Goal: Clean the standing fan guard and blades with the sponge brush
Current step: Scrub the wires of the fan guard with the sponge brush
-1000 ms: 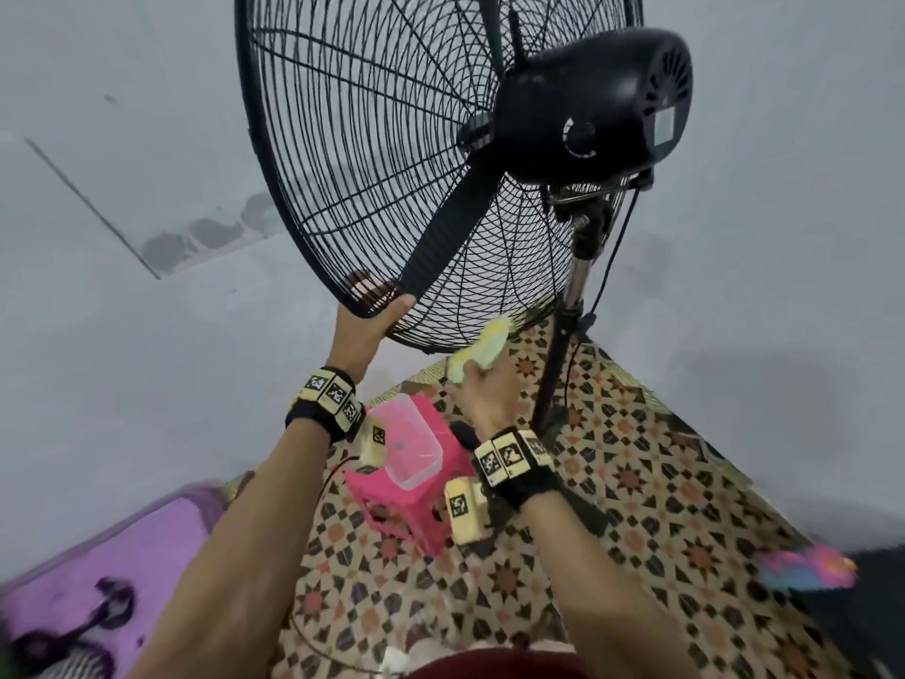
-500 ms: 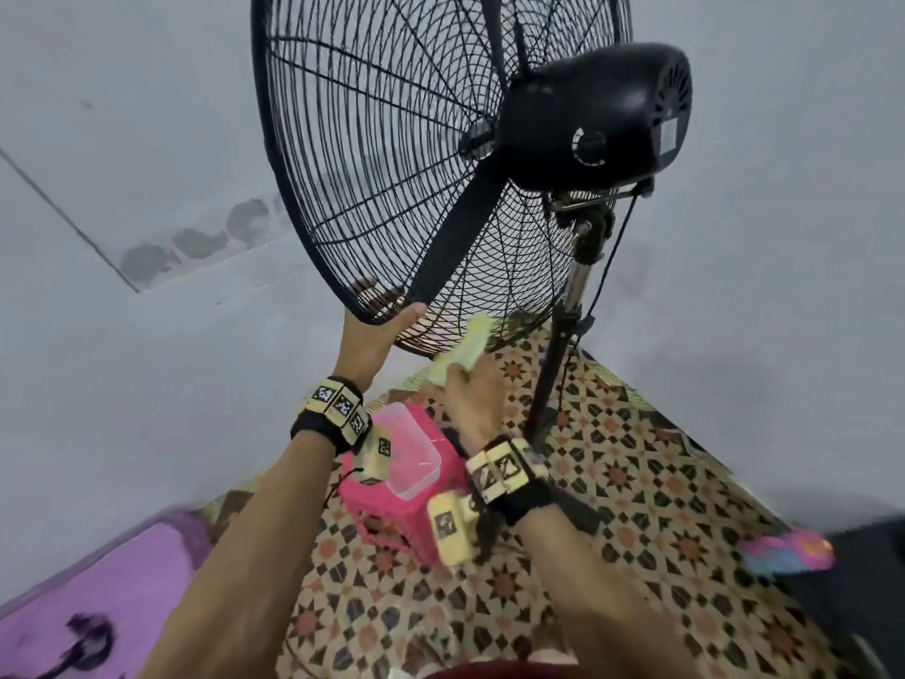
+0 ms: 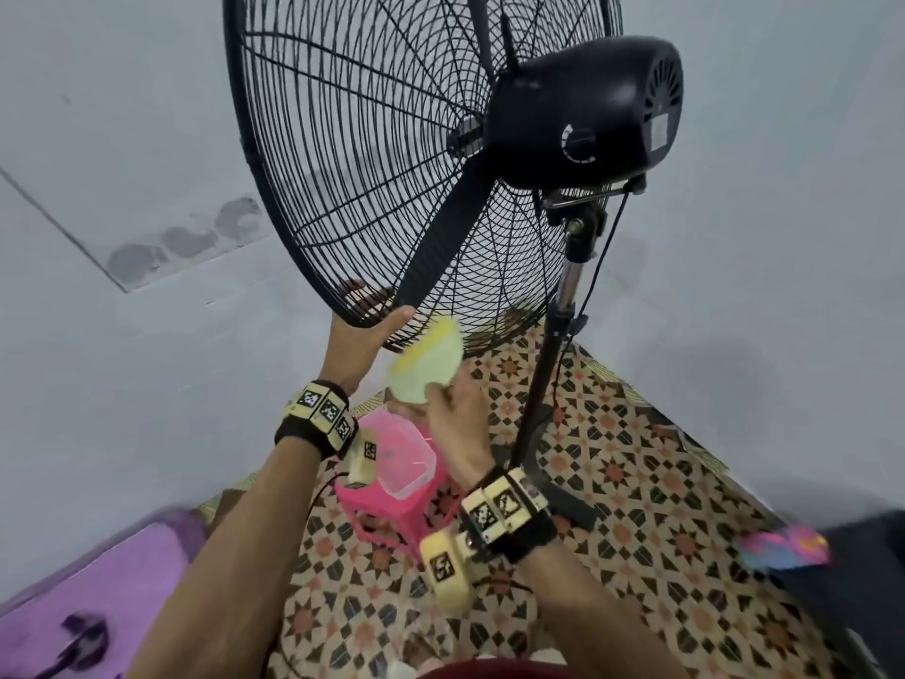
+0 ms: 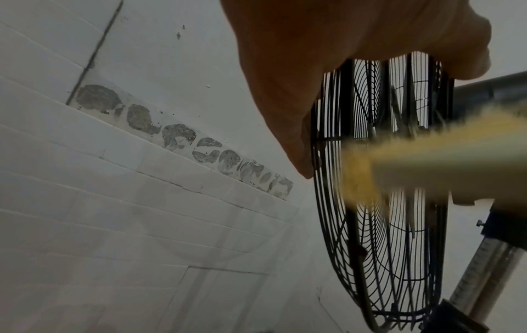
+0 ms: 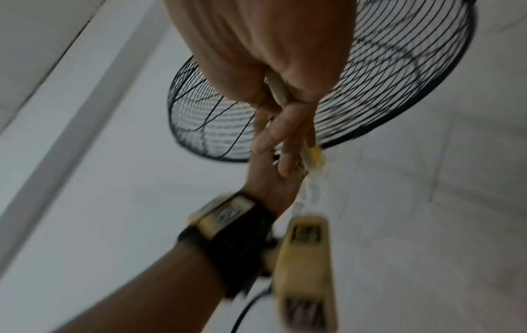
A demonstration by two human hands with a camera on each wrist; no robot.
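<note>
Pink plastic stool (image 3: 387, 507) on the patterned floor mat (image 3: 636, 482) carries one clear tub (image 3: 401, 458); its contents cannot be made out. Above it, in the head view, the left hand (image 3: 357, 345) grips the bottom rim of the black fan guard (image 3: 352, 154), and the right hand (image 3: 455, 419) holds one yellow-green sponge brush (image 3: 428, 367) just under that rim.

Left wrist view: fingers (image 4: 299, 112) curl over the guard's edge, the blurred sponge beside them.

Right wrist view: fingers (image 5: 285, 135) clasp the sponge.
</note>
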